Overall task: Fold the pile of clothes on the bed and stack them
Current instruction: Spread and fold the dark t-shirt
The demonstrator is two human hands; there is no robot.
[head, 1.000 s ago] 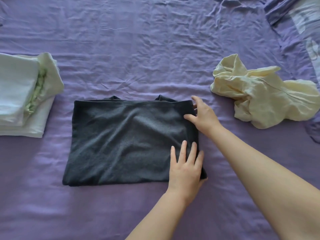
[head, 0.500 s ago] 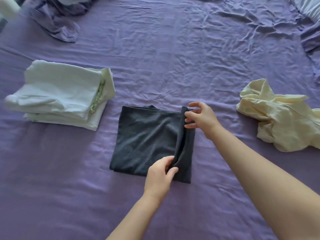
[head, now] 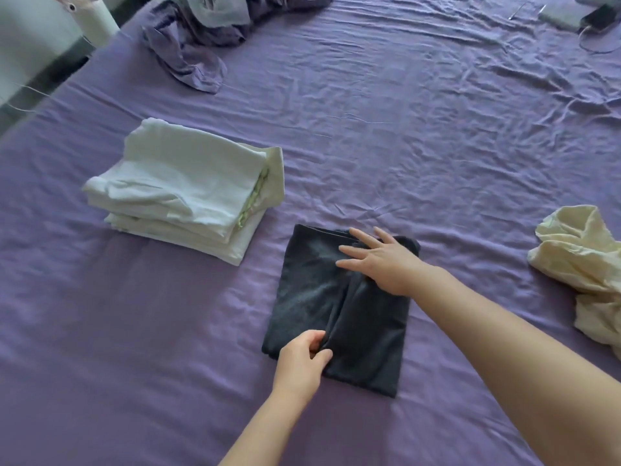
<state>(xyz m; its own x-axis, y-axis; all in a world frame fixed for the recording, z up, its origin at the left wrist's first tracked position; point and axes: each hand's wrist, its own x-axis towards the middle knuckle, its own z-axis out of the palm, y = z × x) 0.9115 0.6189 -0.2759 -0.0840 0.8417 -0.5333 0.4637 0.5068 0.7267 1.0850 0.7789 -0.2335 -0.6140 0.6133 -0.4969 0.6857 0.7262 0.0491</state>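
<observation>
In the head view, a dark grey garment [head: 312,297], folded to a narrow rectangle, is lying on the purple bed sheet [head: 403,129]. The left hand [head: 299,364] is pinching the garment's near edge, with its fingers [head: 317,338] curling round a raised fold of the cloth. The right hand [head: 383,264] is lying flat on the garment's far end, its fingers [head: 361,237] stretched straight and spread, grasping nothing. Left of and beyond the right hand's fingers, a stack of folded white clothes [head: 181,186] is sitting on the sheet, apart from the garment. Well off to the right of both hands, a crumpled cream garment [head: 581,260] is lying unfolded. Far beyond the fingers, a rumpled purple cloth [head: 195,45] is lying near the bed's far edge.
</observation>
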